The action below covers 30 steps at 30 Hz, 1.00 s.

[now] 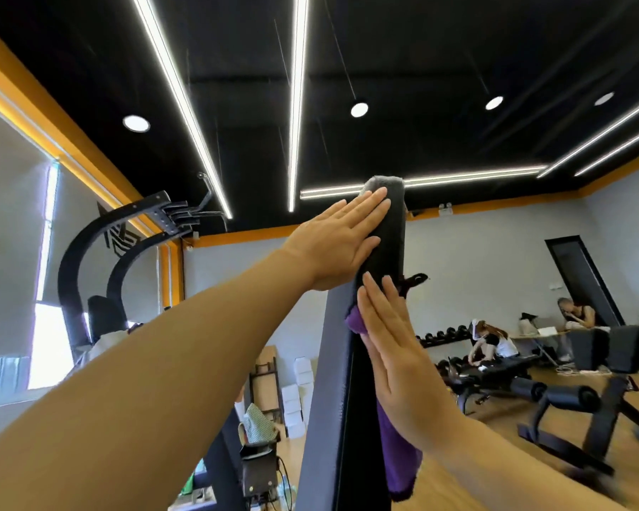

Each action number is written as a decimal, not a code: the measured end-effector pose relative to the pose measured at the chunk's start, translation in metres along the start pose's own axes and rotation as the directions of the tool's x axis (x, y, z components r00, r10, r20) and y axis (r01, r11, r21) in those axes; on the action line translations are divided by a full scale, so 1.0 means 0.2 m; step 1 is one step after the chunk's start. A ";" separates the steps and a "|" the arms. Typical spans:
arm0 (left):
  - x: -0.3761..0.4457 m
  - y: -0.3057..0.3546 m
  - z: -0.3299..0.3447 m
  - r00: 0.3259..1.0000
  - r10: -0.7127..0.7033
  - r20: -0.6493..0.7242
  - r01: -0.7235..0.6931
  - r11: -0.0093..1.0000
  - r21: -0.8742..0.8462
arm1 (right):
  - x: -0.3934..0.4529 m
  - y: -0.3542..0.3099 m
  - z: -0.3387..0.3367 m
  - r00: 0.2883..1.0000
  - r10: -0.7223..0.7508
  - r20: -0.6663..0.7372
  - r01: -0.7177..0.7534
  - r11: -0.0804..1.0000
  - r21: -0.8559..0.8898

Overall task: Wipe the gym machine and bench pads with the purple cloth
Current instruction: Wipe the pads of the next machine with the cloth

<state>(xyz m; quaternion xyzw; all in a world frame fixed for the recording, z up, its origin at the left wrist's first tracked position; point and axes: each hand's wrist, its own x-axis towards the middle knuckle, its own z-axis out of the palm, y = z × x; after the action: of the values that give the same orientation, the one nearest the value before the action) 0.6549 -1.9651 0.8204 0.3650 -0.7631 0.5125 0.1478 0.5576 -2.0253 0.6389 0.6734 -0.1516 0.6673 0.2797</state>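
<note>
Left hand (342,237): flat, fingers straight and together, palm laid against the left side of the upright black pad (386,245) near its top; grasps nothing. Right hand (395,348): also flat, fingers straight and pointing up, pressing the purple cloth (399,455) against the right side of the same pad, lower down than the left hand. Cloth sits between right palm and pad; a purple fold shows just left of the right fingers, and the rest hangs below the wrist with a dark-edged hem at the bottom. A grey layer of cloth caps the top of the pad just above the left fingertips; cannot tell whether it is part of the same cloth. Pad is mounted on a grey machine post (325,400) running down to the lower edge of view. Left of it, a black curved machine frame (71,260) beside bright windows. Right of it, wooden floor (495,429) with black benches with roller pads (569,396), a dumbbell rack (443,335) along the grey wall, and two people (491,341) seated low near it. Overhead: black ceiling, orange trim, long white light strips (297,97) and round lamps.
</note>
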 end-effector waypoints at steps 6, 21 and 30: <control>0.00 0.00 -0.01 0.999 -0.018 0.034 0.017 0.999 0.031 | 0.17 0.00 0.03 0.985 0.138 -0.104 -0.139 0.990 -0.004; 0.00 0.01 -0.04 0.994 -0.056 0.099 0.054 0.998 0.021 | 0.01 -0.03 -0.03 0.998 -0.048 0.040 0.050 0.997 -0.059; -0.04 0.09 0.03 0.996 -0.088 0.013 0.088 0.996 0.034 | -0.25 -0.03 -0.12 0.914 -0.303 0.271 0.326 0.944 -0.043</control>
<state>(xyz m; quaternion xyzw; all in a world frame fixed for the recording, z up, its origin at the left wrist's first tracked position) 0.6481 -1.9630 0.8015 0.4044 -0.7385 0.5156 0.1587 0.5388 -2.0145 0.5881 0.7582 -0.1057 0.5117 0.3900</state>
